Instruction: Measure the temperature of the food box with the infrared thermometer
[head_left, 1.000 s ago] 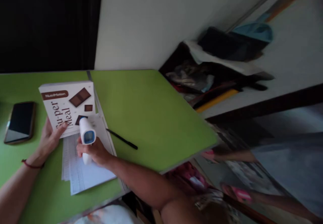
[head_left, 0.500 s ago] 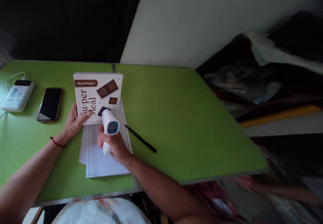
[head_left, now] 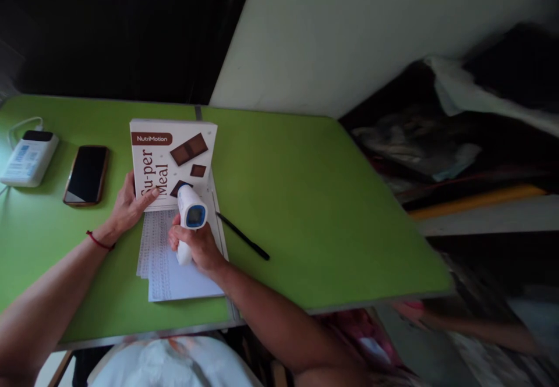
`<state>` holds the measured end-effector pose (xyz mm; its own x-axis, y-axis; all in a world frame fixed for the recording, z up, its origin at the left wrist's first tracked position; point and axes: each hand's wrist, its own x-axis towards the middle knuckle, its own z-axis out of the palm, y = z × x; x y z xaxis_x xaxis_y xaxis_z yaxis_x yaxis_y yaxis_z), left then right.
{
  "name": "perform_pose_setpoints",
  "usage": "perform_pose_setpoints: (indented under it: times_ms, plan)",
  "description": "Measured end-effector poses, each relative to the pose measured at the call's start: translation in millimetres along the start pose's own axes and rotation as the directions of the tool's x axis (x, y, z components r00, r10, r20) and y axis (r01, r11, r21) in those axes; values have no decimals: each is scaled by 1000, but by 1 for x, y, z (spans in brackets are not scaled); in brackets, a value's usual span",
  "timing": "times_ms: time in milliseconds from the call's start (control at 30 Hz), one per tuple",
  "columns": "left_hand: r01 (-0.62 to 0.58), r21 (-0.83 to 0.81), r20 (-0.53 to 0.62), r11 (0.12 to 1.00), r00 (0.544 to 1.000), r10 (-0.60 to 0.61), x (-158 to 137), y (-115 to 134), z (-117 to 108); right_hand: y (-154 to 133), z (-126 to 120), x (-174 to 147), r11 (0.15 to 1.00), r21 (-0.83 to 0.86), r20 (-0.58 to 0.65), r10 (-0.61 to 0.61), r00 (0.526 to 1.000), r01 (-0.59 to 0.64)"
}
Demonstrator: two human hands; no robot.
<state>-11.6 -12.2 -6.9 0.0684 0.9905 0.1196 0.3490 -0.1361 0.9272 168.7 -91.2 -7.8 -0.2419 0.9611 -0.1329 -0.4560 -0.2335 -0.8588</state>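
Note:
My left hand (head_left: 131,205) grips the lower left corner of a white NutriMotion box (head_left: 174,154) with brown chocolate pictures, its thumb across the printed front. The box is held up with its front facing me. In my right hand (head_left: 198,244) is a white infrared thermometer (head_left: 191,203), fingers wrapped round its handle. Its blue-framed screen faces me, and its front end is close to the box's lower part; whether they touch I cannot tell. Below both hands lie printed paper sheets (head_left: 174,285), partly covered by the box and my right hand.
A black pen (head_left: 243,235) lies right of the sheets on the green table (head_left: 314,201). To the left are a phone (head_left: 86,175) and a white power bank (head_left: 30,159) with a cable. Cluttered shelves stand at the right, and another person's arm (head_left: 476,329) shows low there.
The box and both hands keep nearly the same pose, with the thermometer still against or near the box. The whole view has shifted slightly. The other person's arm has moved a little left.

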Motion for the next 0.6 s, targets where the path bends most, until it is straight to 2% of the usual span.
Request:
perform_pose_setpoints:
  times_ms: [133,333,467,600]
  plan:
    - [1,-33,-2,999,1000,-1,0,-2,1,1,-1,-1,998,-52,-8,-20,1000,20]
    - [-53,-89,-14,995,999,52,0,1,1,-1,0,-1,1000,-21,-18,10,1000,-10]
    - [-24,-28,-7,999,1000,24,0,4,1,-1,0,-1,999,-36,19,-40,999,40]
    - [-28,-3,-4,1000,1000,28,0,4,0,-2,0,-2,1000,-31,12,-3,1000,3]
